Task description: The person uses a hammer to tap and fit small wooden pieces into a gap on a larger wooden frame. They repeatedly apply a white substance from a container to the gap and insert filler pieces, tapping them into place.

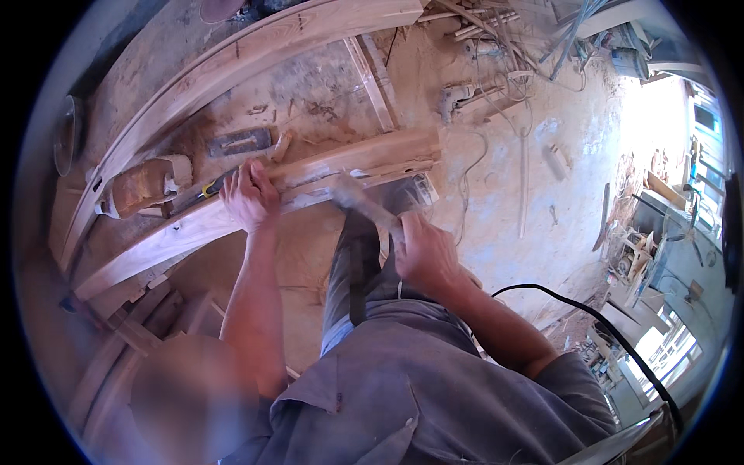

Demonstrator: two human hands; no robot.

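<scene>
Right grip (425,254) wrapped around blurred hammer-like tool (378,214). Left grip (251,195) on wooden beam (174,242); cannot tell whether pinching anything. Yellow-and-black tool (208,189) just beside left grip.

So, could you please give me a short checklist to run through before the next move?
1. Left hand at the wooden beam: ok.
2. Right hand closed around the pale-handled tool: ok.
3. Tool's head apart from the left hand: ok, a gap shows.
4. Yellow-and-black handle gripped by the left hand: cannot tell.
5. Area beyond the beam free of things: not ok, a flat dark block lies there.
</scene>
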